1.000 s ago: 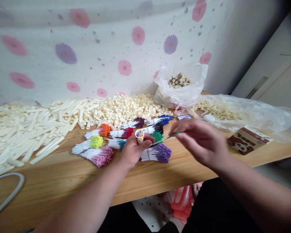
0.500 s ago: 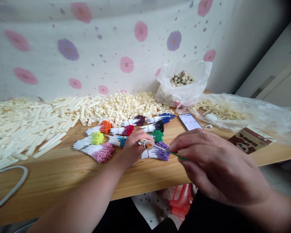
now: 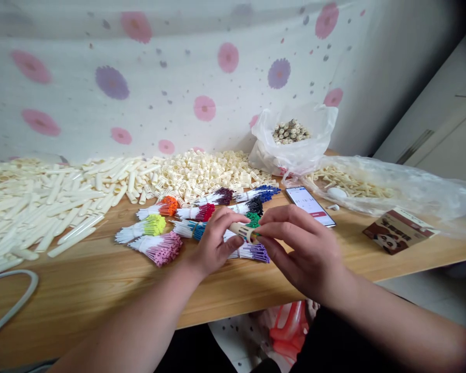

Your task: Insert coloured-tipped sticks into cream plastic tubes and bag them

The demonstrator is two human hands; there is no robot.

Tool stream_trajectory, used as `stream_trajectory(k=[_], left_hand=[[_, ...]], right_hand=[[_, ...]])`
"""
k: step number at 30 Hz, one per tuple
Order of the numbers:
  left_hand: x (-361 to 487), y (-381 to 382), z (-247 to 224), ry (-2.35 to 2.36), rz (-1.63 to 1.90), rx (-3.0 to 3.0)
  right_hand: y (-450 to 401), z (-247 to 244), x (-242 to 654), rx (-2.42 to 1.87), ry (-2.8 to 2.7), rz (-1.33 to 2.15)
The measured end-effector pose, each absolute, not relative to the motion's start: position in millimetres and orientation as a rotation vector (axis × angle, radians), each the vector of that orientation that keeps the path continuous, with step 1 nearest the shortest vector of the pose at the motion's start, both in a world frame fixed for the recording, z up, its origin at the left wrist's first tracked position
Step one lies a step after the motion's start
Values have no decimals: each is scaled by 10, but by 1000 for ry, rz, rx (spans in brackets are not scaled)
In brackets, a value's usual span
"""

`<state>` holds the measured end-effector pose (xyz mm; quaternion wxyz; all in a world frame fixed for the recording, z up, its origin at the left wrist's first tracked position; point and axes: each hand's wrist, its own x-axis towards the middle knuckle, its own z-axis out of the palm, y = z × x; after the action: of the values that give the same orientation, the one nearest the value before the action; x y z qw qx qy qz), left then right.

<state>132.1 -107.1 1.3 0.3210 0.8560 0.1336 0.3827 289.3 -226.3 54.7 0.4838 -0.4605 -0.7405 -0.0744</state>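
Observation:
My left hand [image 3: 217, 239] is closed round a cream slotted plastic barrel [image 3: 241, 231], which lies nearly level with its open end to the right. Small coloured bits show inside the slots and at that end. The fingertips of my right hand [image 3: 301, 243] are pinched at the open end, on a green-tipped pen refill that is mostly hidden now. Behind and below the hands lie banded bundles of refills: green [image 3: 253, 219], purple [image 3: 256, 253], blue-teal [image 3: 194, 229], black [image 3: 252, 206], red [image 3: 205, 211] and pink [image 3: 165, 247].
Cream slotted barrels [image 3: 213, 171] and long tubes [image 3: 70, 207] are heaped at the back and left. A plastic bag [image 3: 267, 150] of assembled pieces stands behind a phone [image 3: 310, 207]. Small cream parts [image 3: 345, 182] lie under clear plastic, near a brown box [image 3: 396, 230]. A white cable [image 3: 19, 305] curves at left.
My right hand has moved left to the barrel's open end, and the green-tipped refill has gone mostly into it. My left hand has turned the barrel more side-on.

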Motion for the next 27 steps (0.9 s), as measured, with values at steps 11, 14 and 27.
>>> stream_trajectory(k=[11, 14, 27], left_hand=[[1353, -1130, 34, 414, 1187, 2348], [1355, -1130, 6, 446, 1245, 2383], [1317, -1081, -7, 679, 1399, 2497]], right_hand=[[-2205, 490, 2939, -1213, -1723, -304], [-2186, 502, 2935, -1237, -1689, -205], [-2123, 342, 2904, -1181, -1434, 436]])
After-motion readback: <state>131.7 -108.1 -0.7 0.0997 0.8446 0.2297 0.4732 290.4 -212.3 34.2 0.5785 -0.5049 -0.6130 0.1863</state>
